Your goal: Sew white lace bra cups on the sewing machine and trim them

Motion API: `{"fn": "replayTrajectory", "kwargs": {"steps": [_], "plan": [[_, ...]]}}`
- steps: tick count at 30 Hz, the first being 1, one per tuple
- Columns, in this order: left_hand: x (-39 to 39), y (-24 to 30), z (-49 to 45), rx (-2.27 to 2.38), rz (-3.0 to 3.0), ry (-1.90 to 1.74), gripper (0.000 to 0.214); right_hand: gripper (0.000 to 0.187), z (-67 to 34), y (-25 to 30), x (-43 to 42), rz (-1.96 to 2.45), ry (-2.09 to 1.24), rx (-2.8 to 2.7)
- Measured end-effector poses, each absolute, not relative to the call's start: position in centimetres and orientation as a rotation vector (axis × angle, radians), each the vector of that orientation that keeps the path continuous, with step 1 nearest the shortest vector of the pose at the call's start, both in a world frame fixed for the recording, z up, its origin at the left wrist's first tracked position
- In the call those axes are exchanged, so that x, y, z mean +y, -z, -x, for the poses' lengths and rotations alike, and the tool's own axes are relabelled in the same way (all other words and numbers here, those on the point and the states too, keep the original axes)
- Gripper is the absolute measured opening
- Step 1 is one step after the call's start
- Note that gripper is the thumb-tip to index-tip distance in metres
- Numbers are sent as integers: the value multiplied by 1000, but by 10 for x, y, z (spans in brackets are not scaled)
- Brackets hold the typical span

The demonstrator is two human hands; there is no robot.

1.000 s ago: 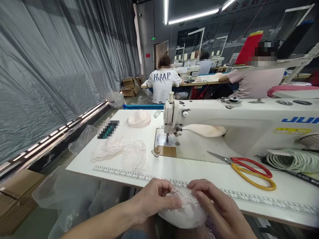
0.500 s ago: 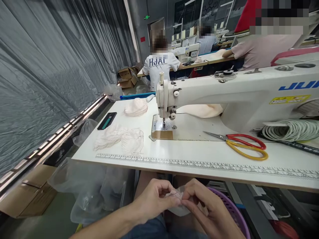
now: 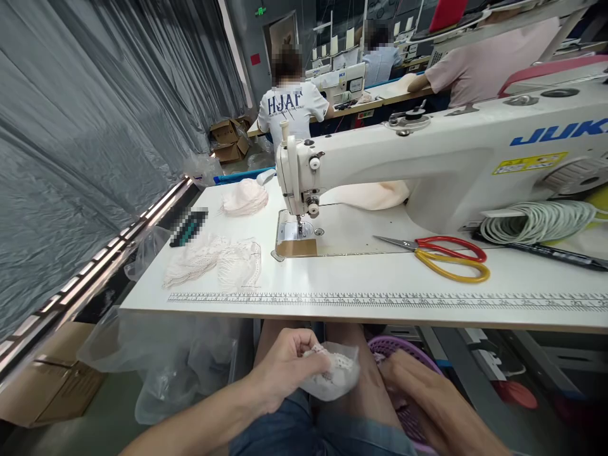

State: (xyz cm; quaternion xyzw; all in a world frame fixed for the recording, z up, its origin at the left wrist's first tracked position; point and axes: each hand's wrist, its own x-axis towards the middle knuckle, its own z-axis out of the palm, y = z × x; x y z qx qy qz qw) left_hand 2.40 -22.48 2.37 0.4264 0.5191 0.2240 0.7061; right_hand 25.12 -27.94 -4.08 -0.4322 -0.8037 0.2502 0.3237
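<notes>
The left hand (image 3: 287, 367) pinches a small, pale fabric piece (image 3: 335, 385) between thumb and curled fingers, holding it above the person's lap, just in front of the worktop (image 3: 332, 275). The piece is white and sheer, rounded along its lower edge, thin enough to look milky; near the thumb runs a denser band dotted with little lacy holes, puckered where the grip gathers it.

The right hand (image 3: 411, 375) reaches down at a purple basket (image 3: 393, 341), a round plastic thing with a perforated wall. Its fingers are bent, but I can't tell from here whether they close on any of the pale cloth beside them.

Up on the smooth white worktop, printed ruler markings (image 3: 380, 299) run along the near edge. Scissors (image 3: 412, 246) lie there with slim metal blades and looped handles, one red, one yellow. Left of the glossy white sewing machine (image 3: 427, 142) spreads a crinkled lace heap (image 3: 237, 265), off-white and frilled at the edges; behind it sits a rounder, softly layered blush stack (image 3: 246, 197). To the right rests a pale green coil (image 3: 541, 221) of thin cord.

Below on the left, cloudy plastic bags (image 3: 166, 364) sag beside a brown cardboard box (image 3: 57, 373), and a wrinkled silvery curtain (image 3: 109, 126) hangs in folds.
</notes>
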Motion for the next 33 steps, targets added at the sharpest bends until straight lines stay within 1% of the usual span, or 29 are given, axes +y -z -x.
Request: {"fn": "replayTrajectory", "kwargs": {"steps": [1, 2, 3, 5, 6, 9, 10, 13, 16, 20, 27, 31, 33], "plan": [[-224, -23, -23, 1137, -956, -492, 36, 20, -263, 52, -283, 1214, -593, -2135], [-223, -22, -21, 1118, -959, -480, 36, 22, -274, 62, -287, 1360, -490, -2137], [-222, -22, -20, 1100, -958, -466, 36, 29, -283, 69, -291, 1485, -378, -2142], [-221, -21, -20, 1071, -952, -437, 36, 36, -289, 70, -295, 1528, -226, -2156], [-221, -21, -21, 1061, -949, -427, 37, 34, -285, 63, -295, 1466, -220, -2152], [-222, -22, -24, 1048, -945, -412, 38, 18, -257, 26, -288, 1229, -448, -2045], [-223, -23, -25, 1048, -948, -407, 38, 15, -245, 13, -284, 1172, -499, -2014], [-225, -25, -27, 1049, -964, -408, 36, 14, -216, -10, -272, 1092, -548, -2013], [-227, -25, -28, 1047, -976, -427, 33, 19, -200, -9, -266, 1097, -509, -2061], [-227, -23, -27, 1064, -989, -422, 29, 22, -197, 7, -267, 1139, -392, -2081], [-220, -14, -21, 1076, -999, -394, 31, 18, -238, 30, -281, 1369, -539, -1951], [-218, -10, -26, 1055, -1024, -378, 31, 10, -232, 19, -286, 1250, -585, -2000], [-219, -11, -29, 1035, -1037, -385, 31, 12, -220, 11, -283, 1194, -542, -2046]]}}
